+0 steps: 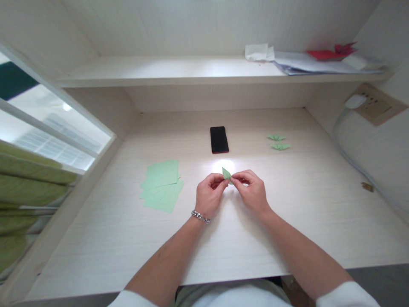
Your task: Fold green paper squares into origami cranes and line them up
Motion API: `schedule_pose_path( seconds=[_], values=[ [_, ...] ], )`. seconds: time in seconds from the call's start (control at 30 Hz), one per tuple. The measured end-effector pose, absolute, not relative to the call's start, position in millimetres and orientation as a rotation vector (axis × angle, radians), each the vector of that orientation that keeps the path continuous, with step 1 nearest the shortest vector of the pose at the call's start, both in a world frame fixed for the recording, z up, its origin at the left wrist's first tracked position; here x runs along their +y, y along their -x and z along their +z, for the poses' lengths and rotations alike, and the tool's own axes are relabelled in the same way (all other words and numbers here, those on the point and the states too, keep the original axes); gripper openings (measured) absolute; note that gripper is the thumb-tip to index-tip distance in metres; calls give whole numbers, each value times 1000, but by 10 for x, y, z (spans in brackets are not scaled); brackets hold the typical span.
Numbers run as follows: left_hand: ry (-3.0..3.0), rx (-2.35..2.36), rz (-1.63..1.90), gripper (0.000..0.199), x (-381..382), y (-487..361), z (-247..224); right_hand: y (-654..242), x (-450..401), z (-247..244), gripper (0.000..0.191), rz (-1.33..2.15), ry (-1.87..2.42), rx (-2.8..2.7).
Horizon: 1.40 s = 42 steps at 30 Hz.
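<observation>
A small piece of folded green paper point(226, 173) is held between both hands, just above the middle of the desk, with a pointed tip sticking up. My left hand point(209, 192), with a silver chain bracelet point(200, 216) at the wrist, pinches its lower left part. From the other side, my right hand point(251, 190) pinches the right edge between thumb and fingers. The fingertips cover much of the lower paper. To the left lies a loose, fanned stack of green paper sheets point(162, 183). Two small folded green paper figures point(280, 147) sit at the right, one behind the other.
A black phone point(219, 140) lies beyond my hands. Above the desk point(128, 238) runs a shelf point(153, 70) with papers point(306, 63), a tissue point(257, 52) and a red folded piece point(345, 48). A cable point(343, 149) hangs from the wall socket point(377, 104) at right.
</observation>
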<state>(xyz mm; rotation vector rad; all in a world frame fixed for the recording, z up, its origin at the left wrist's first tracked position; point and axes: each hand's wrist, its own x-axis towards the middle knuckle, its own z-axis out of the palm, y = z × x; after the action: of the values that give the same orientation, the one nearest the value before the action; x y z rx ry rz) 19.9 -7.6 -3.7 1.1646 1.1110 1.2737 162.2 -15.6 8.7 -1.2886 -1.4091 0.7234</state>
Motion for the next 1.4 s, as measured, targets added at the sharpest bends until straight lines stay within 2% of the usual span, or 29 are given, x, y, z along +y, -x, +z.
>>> schedule_pose_path(
  seconds=[0.63,1.4],
  values=[
    [-1200,1216,1227,20,-76,-192,-7,-1599,-181,103,12,819,1352,-1410],
    [-1151,1113,1221,23,-51,-178,-36,-1597,-189,120,17,735,1255,-1523]
  ],
)
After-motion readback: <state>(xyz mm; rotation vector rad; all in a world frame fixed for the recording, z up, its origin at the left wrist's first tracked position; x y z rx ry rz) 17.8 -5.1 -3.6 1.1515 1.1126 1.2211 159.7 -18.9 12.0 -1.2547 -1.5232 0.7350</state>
